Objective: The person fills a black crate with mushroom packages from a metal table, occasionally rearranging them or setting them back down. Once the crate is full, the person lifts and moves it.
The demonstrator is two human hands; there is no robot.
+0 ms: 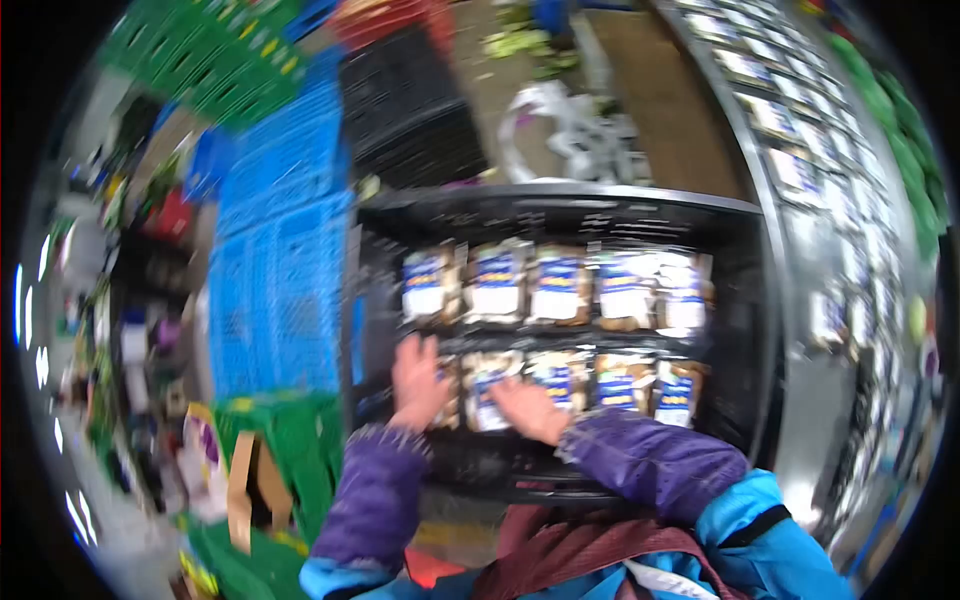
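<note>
A black crate (pixel 640 195) in front of me holds two rows of clear packs with brownish contents and blue-and-white labels. My left hand (pixel 421 384) is at the leftmost near-row pack (pixel 448 396), partly covering it, with fingers apart and pointing toward the far row. My right hand (pixel 533 409) reaches in from the right, its outstretched fingers touching the second near-row pack (pixel 487 400). A far-row pack (pixel 427 287) lies just beyond my left hand. Blur hides the fine print and exact fingertip contact.
Blue crates (pixel 275 300) stand to the left, with a black crate (pixel 410 105) and a green crate (pixel 205 60) beyond. At right runs a metal conveyor (pixel 812 420) bearing many similar packs. An open cardboard box (pixel 255 490) sits on green material at lower left.
</note>
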